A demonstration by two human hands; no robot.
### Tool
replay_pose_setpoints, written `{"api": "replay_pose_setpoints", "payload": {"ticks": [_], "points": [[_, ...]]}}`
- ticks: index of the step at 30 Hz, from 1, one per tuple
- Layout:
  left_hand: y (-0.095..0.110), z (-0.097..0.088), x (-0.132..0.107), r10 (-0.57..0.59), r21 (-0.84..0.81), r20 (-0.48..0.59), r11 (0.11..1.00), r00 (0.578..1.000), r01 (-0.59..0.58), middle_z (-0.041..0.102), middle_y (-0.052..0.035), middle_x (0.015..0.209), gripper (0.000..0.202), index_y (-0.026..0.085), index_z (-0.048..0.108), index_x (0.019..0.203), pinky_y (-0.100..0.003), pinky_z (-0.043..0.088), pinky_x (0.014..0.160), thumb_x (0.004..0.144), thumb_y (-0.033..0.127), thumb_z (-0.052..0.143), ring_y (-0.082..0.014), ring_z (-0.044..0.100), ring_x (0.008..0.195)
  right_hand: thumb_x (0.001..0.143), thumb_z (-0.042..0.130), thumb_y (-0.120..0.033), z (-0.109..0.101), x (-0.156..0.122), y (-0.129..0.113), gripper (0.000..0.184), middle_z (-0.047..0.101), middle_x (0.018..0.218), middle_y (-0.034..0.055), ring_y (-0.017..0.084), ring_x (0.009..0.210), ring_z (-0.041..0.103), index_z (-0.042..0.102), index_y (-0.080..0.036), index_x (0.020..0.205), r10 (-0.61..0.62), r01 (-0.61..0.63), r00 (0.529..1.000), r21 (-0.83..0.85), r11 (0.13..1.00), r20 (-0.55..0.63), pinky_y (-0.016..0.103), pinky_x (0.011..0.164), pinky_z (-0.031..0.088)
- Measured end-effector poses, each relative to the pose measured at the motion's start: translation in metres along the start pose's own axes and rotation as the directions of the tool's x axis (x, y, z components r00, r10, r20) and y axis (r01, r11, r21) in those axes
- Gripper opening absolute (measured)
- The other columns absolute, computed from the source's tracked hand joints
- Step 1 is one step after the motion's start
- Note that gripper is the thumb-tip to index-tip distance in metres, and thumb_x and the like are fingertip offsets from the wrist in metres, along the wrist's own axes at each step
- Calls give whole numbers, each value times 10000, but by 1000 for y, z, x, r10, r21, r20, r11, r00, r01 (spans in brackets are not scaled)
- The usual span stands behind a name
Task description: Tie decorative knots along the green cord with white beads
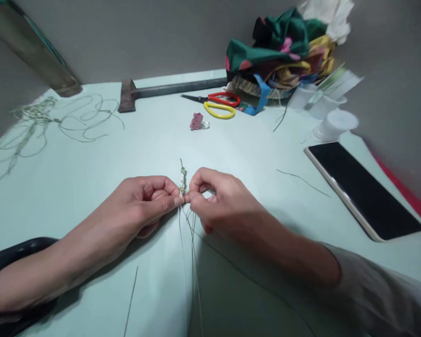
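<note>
My left hand (145,201) and my right hand (219,199) meet at the middle of a pale green table (91,187). Both pinch a thin knotted cord piece (183,180) with small beads, which sticks up between the fingertips. Several loose cord strands (192,252) trail from the pinch down toward me. Fingers of both hands are closed tight on the cords.
A phone (363,189) lies face up at the right. Red and yellow scissors (219,104), a pink binder clip (197,121) and a pile of fabric (284,51) sit at the back. Loose cord (42,121) is heaped at the left. White cups (331,119) stand back right.
</note>
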State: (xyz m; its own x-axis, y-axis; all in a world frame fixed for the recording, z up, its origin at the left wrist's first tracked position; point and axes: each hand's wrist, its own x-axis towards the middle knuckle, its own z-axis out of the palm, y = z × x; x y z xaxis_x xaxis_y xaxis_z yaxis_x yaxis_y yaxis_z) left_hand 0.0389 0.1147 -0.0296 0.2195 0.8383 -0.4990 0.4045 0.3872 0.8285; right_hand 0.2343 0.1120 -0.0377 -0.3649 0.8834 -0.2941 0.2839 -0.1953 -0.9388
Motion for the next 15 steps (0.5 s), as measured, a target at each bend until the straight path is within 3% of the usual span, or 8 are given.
{"api": "replay_pose_setpoints", "payload": {"ticks": [4,7,11,15], "points": [[10,2,-2,14,-17,34,1000,999,-14,368,75,496,336,186,646,711,-205,185,411,679,469,825,-74,236,469,905,575,-241,-7,-10,-4,97,427,509,-101,58,435,288,554,-218,813,103,-140,987,332,933,127,207,427,200],[11,1,-2,30,-22,55,999,998,-29,382,66,518,276,185,642,701,-202,189,417,690,398,816,-75,245,474,914,597,-251,-14,-35,-5,138,383,543,-113,44,450,198,543,-207,795,97,-183,971,425,887,217,204,426,131],[8,-1,-3,22,-59,75,998,997,-18,338,72,523,247,184,626,669,-209,157,415,696,326,826,-68,219,468,877,740,-306,-37,-87,-8,202,528,604,-72,36,452,281,581,-199,815,193,-251,949,221,943,251,210,437,195],[7,-2,-8,-11,-98,114,995,993,22,302,80,539,267,172,629,662,-209,133,415,691,320,850,-57,167,481,909,687,-578,-76,-145,-4,329,508,654,-11,105,534,348,700,-251,869,301,-285,944,-123,950,135,256,436,231]]}}
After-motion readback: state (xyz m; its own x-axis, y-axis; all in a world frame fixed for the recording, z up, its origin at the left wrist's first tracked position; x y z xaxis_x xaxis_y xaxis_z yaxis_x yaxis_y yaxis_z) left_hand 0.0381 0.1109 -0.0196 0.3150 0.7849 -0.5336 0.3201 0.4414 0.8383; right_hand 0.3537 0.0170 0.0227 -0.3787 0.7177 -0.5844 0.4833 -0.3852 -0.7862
